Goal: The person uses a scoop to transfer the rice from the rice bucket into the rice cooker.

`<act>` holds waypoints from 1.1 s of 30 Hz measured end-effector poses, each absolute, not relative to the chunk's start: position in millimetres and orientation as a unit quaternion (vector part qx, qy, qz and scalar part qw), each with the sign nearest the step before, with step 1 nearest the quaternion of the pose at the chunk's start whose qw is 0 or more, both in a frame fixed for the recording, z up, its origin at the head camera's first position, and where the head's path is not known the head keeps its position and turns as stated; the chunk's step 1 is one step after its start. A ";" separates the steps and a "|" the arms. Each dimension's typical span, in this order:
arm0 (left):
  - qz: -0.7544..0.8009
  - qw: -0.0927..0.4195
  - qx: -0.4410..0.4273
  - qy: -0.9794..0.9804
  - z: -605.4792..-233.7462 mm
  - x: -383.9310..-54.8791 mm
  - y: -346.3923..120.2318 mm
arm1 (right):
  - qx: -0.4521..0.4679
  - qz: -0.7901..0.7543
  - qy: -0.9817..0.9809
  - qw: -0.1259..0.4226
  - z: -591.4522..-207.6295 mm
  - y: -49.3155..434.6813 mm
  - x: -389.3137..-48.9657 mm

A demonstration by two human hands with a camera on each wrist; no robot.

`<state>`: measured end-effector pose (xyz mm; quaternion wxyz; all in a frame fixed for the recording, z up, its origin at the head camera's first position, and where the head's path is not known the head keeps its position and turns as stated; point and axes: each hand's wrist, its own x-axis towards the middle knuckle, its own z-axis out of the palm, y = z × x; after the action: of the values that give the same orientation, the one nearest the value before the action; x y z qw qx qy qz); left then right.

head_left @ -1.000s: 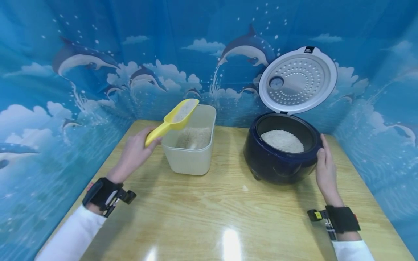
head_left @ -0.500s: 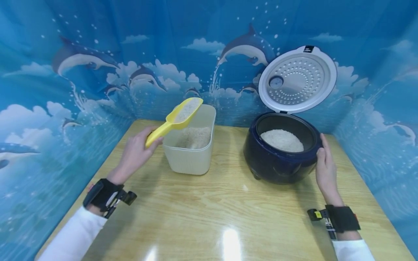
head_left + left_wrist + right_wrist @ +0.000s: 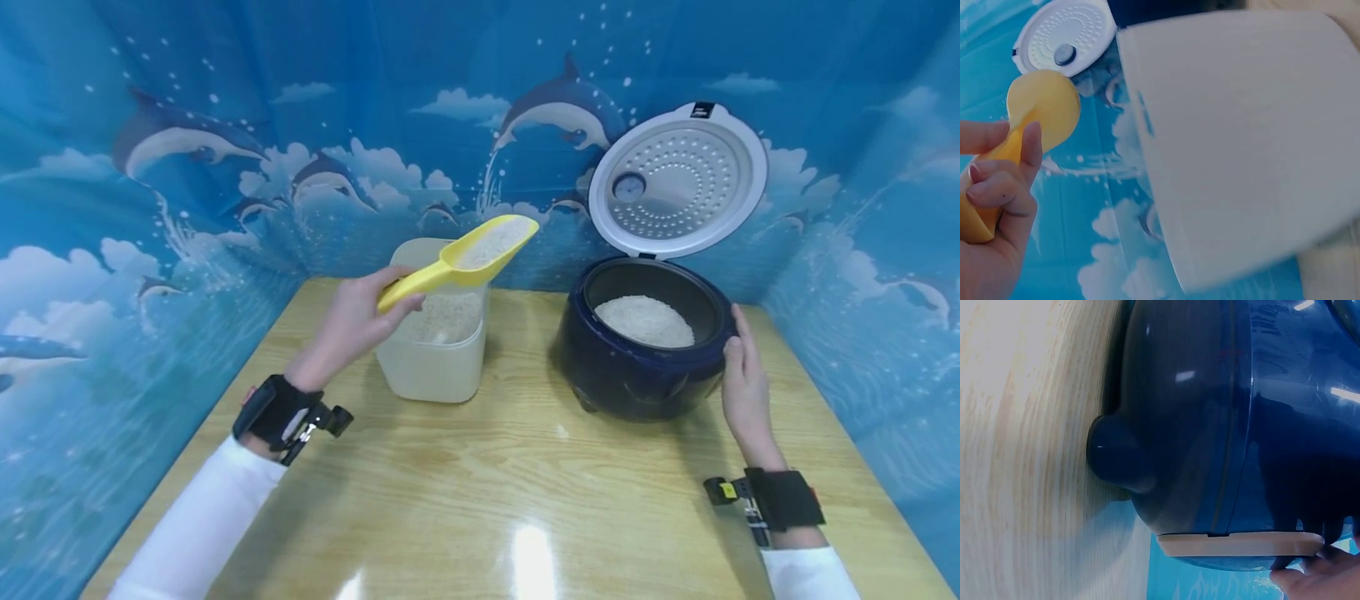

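Note:
My left hand (image 3: 358, 321) grips the handle of a yellow scoop (image 3: 457, 268) heaped with white rice (image 3: 495, 244). In the head view the scoop overlaps the far right rim of a pale plastic bin (image 3: 431, 371) that has more rice in it. The left wrist view shows the scoop's yellow underside (image 3: 1050, 103) and the fingers curled round its handle. To the right stands a dark blue rice cooker (image 3: 637, 383), lid (image 3: 678, 187) raised, a mound of rice (image 3: 647, 321) in its pot. My right hand (image 3: 746, 392) rests against the cooker's right side, fingers at the rim.
A light wooden table (image 3: 442, 483) bears the bin and the cooker, with a gap between them. Blue dolphin-print curtains (image 3: 337, 92) rise behind the table and along both sides. The cooker's raised lid stands close to the back curtain.
The loaded scoop has moved right with my left hand, from above the bin's left part to past its right rim. My right hand stays on the cooker.

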<state>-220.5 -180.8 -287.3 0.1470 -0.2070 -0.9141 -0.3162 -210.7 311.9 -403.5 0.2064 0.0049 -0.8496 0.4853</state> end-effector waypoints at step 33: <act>-0.129 -0.027 -0.387 -0.912 -196.0 -289.4 -25.7 | 0.020 0.502 -0.837 0.217 -402.6 316.8 -212.8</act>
<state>-289.4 -25.7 -196.0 -0.0272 -0.3873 -0.9124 -0.1294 -212.8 316.8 -402.6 0.2167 0.0203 -0.8368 0.5024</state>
